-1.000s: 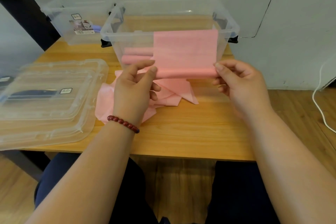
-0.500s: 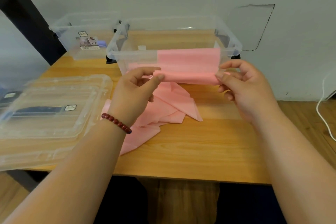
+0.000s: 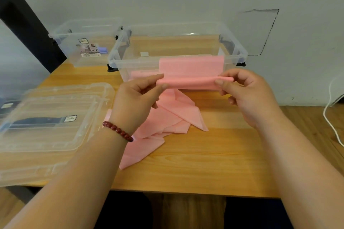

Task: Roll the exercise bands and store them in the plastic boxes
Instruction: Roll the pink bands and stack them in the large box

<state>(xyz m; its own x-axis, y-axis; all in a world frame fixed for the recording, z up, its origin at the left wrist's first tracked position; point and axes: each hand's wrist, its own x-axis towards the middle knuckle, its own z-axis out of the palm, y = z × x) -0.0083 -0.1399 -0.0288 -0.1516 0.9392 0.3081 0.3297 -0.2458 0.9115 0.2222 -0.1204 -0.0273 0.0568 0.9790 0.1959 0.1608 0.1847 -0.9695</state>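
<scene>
A pink exercise band (image 3: 189,72) is held up in front of the near clear plastic box (image 3: 238,55). Its lower edge is turned into a thin roll that spans both hands. My left hand (image 3: 135,98) pinches the roll's left end between thumb and fingers. The right end is pinched by my right hand (image 3: 242,95). The band's loose tail (image 3: 167,117) hangs down and lies crumpled on the wooden table (image 3: 214,154). Rolled pink bands (image 3: 143,74) lie inside the box, seen through its wall.
A second clear box (image 3: 74,42) with a label stands at the back left. Two clear lids (image 3: 46,117) are stacked at the table's left edge. A white cable (image 3: 331,117) runs along the floor at the right. A wall rises just behind the boxes.
The flat part of the band above the roll has grown shorter as the roll took it up. Both hands stay at the roll's ends; the view has tilted up slightly.
</scene>
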